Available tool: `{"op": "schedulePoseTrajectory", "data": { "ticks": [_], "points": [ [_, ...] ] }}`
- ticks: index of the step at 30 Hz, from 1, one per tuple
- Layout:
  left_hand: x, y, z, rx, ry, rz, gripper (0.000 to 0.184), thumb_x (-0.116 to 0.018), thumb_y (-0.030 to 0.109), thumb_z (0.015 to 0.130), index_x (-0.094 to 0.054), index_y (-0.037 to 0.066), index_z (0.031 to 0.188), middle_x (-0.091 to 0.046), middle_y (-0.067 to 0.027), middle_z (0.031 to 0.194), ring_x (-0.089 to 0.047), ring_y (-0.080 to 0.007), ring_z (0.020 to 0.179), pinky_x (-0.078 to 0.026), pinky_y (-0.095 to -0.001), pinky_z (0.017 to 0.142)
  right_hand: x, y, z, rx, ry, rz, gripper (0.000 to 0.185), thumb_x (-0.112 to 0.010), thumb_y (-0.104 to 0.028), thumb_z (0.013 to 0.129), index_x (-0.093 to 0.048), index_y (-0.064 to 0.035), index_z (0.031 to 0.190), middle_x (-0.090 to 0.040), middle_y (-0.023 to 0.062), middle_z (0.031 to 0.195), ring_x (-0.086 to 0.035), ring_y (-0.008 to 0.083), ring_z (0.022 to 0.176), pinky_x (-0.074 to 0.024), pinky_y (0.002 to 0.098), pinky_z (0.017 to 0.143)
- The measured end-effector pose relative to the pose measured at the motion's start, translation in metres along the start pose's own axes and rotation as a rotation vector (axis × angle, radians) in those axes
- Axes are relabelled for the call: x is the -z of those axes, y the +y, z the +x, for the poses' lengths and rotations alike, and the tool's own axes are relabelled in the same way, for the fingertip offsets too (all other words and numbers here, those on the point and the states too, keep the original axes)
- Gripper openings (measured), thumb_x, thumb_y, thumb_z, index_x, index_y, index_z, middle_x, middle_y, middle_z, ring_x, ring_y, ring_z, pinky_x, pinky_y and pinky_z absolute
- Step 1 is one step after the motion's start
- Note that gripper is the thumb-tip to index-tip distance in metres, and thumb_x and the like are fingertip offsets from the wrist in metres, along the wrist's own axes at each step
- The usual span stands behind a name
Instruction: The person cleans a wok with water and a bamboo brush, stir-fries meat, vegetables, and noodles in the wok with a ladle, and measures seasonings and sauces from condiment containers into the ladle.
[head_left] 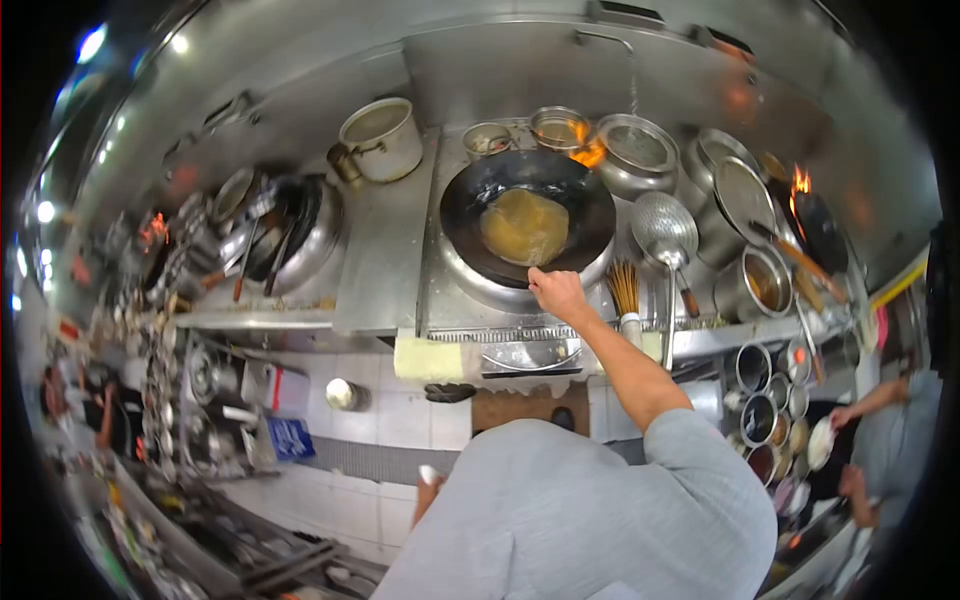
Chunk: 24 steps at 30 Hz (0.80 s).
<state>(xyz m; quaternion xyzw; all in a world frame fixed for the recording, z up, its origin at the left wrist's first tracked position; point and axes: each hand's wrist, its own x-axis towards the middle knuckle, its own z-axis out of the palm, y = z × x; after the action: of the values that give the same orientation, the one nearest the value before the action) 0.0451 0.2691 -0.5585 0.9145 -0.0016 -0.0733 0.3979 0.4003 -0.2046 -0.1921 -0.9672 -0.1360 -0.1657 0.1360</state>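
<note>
A dark wok sits over the round burner in front of me, with a pool of yellowish-brown liquid in its bottom. At its near edge, my right hand is closed around the wok's rim or a short handle there; the fingers cover which one. My left hand hangs low beside my body, mostly hidden by my shirt. A small white thing shows at its fingers, too small to name. Right of the wok lie a bamboo brush and a large perforated strainer.
A large pot stands back left. Flames rise behind the wok near a lidded steel pot. A folded yellowish cloth lies on the front edge. At right, a co-worker stands by several containers of ingredients.
</note>
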Motion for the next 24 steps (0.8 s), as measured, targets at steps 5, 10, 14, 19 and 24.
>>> {"op": "schedulePoseTrajectory", "data": {
  "ticks": [5, 10, 14, 19, 24],
  "points": [
    [0.018, 0.035, 0.013, 0.373, -0.185, -0.325, 0.033, -0.072, 0.021, 0.073, -0.065, 0.004, 0.101, -0.066, -0.0142, 0.091, -0.065, -0.0245, 0.078, -0.053, -0.0399, 0.065, 0.027, -0.018, -0.044, 0.052, 0.127, 0.062, 0.015, -0.067, -0.019, 0.081, -0.054, -0.0114, 0.082, -0.062, 0.0106, 0.059, -0.065, 0.0305, 0.058, -0.0495, 0.0428, 0.051],
    [0.037, 0.047, 0.023, 0.455, -0.206, -0.350, 0.033, -0.073, 0.022, 0.073, -0.066, 0.005, 0.100, -0.066, -0.0139, 0.090, -0.065, -0.0243, 0.077, -0.053, -0.0399, 0.066, 0.057, -0.025, -0.042, 0.050, 0.258, 0.176, 0.019, -0.070, -0.020, 0.079, -0.054, -0.0111, 0.080, -0.062, 0.0084, 0.061, -0.064, 0.0304, 0.058, -0.0473, 0.0431, 0.051],
    [0.050, 0.054, 0.028, 0.486, -0.214, -0.354, 0.032, -0.073, 0.022, 0.072, -0.066, 0.005, 0.099, -0.067, -0.0137, 0.090, -0.065, -0.0242, 0.077, -0.053, -0.0399, 0.066, 0.081, -0.021, -0.013, -0.096, 0.392, 0.316, 0.016, -0.071, -0.023, 0.080, -0.059, -0.0120, 0.080, -0.063, 0.0091, 0.062, -0.063, 0.0326, 0.059, -0.0457, 0.0439, 0.052],
    [0.058, 0.060, 0.027, 0.520, -0.164, -0.385, 0.032, -0.074, 0.023, 0.071, -0.067, 0.006, 0.097, -0.067, -0.0134, 0.089, -0.065, -0.0241, 0.077, -0.052, -0.0399, 0.066, 0.108, -0.019, 0.023, -0.319, 0.563, 0.497, 0.017, -0.073, -0.023, 0.080, -0.064, -0.0095, 0.079, -0.066, 0.0105, 0.067, -0.065, 0.0327, 0.063, -0.0481, 0.0417, 0.057],
    [0.059, 0.068, 0.010, 0.582, -0.097, -0.444, 0.031, -0.075, 0.023, 0.070, -0.068, 0.006, 0.096, -0.067, -0.0131, 0.088, -0.065, -0.0240, 0.076, -0.052, -0.0399, 0.066, 0.102, 0.004, 0.042, -0.400, 0.734, 0.712, 0.014, -0.074, -0.013, 0.079, -0.063, -0.0035, 0.081, -0.068, 0.0124, 0.073, -0.068, 0.0263, 0.068, -0.0508, 0.0361, 0.063]
  ]
}}
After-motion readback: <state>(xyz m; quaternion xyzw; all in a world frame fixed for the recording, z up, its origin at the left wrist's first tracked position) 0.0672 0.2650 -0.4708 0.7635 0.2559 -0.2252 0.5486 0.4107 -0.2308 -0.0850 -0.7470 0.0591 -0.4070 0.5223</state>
